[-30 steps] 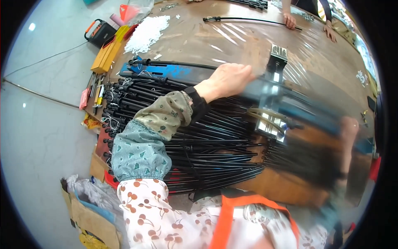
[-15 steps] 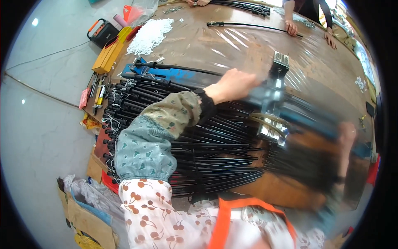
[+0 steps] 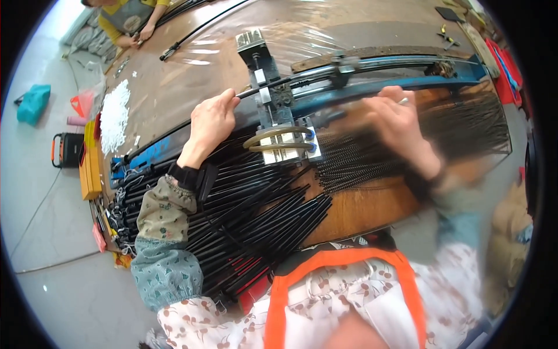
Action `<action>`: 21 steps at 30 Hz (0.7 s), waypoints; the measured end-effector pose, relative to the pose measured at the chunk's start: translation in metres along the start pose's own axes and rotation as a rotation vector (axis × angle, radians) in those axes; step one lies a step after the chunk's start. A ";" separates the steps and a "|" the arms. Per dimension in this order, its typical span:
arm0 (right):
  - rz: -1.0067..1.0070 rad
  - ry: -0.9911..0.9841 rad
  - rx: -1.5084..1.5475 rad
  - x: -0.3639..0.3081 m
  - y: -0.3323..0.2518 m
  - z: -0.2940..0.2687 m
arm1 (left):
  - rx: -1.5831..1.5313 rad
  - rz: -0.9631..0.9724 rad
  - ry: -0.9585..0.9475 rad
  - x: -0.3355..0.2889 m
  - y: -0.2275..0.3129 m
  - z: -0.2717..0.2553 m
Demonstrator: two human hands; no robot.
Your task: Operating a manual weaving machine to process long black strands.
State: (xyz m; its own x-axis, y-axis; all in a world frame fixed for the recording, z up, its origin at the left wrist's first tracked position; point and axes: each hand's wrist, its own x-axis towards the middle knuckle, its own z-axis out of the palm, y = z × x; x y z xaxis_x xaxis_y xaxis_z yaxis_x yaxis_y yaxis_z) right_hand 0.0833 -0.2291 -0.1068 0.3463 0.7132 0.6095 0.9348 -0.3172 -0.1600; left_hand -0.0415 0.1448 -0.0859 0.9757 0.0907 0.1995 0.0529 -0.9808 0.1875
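My left hand [image 3: 214, 121] is closed around a long black rod [image 3: 247, 93], just left of a metal clamping fixture [image 3: 272, 96]. The rod runs into the fixture's middle. Fixed to the near end of the fixture are two curved brownish hoses [image 3: 276, 137]. Over the near side of a long blue rail [image 3: 325, 102], right of the fixture, hovers my right hand [image 3: 398, 116]. Its fingers are bent and smeared by motion, so whether they hold anything is unclear. Below my left hand lies a heap of black rods [image 3: 261, 238]. Thin dark spiral rods [image 3: 354, 168] spread beneath my right hand.
White small pieces [image 3: 114, 119] are piled at the far left, beside a yellow box [image 3: 89, 168]. Across the table, a co-worker's hands [image 3: 142, 35] work near other black rods. Pliers [image 3: 447, 38] and a red tray [image 3: 504, 72] are at the far right.
The view has swung right, so the fixture appears further left. My left hand has closed on the rod beside the fixture. My right hand has come in from the far right toward the rail.
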 end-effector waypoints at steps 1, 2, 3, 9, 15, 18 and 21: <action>0.004 -0.010 0.014 -0.003 -0.006 0.003 | -0.010 0.002 0.004 -0.004 0.002 0.000; 0.004 -0.017 0.025 -0.002 -0.011 0.005 | -0.016 0.015 0.006 -0.005 0.002 -0.001; 0.012 -0.020 0.016 -0.002 -0.015 0.011 | -0.018 0.012 0.004 -0.007 0.000 -0.001; 0.077 -0.160 0.501 0.011 -0.022 0.037 | -0.011 0.067 0.073 -0.004 -0.005 0.007; 0.261 -0.256 0.598 0.015 0.001 0.050 | 0.111 0.308 0.246 0.012 -0.013 0.018; 0.001 -0.236 0.167 -0.001 -0.016 0.021 | 0.327 0.445 0.390 0.017 -0.050 0.013; -0.183 -0.373 0.190 -0.050 -0.088 0.011 | 0.448 0.432 0.443 0.000 -0.133 -0.006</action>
State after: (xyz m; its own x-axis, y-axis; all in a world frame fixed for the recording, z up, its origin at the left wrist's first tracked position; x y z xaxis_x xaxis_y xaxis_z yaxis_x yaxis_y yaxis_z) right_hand -0.0156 -0.2299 -0.1314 0.1462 0.9341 0.3256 0.9691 -0.0692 -0.2368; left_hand -0.0496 0.2762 -0.1048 0.7579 -0.3485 0.5514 -0.1403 -0.9126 -0.3839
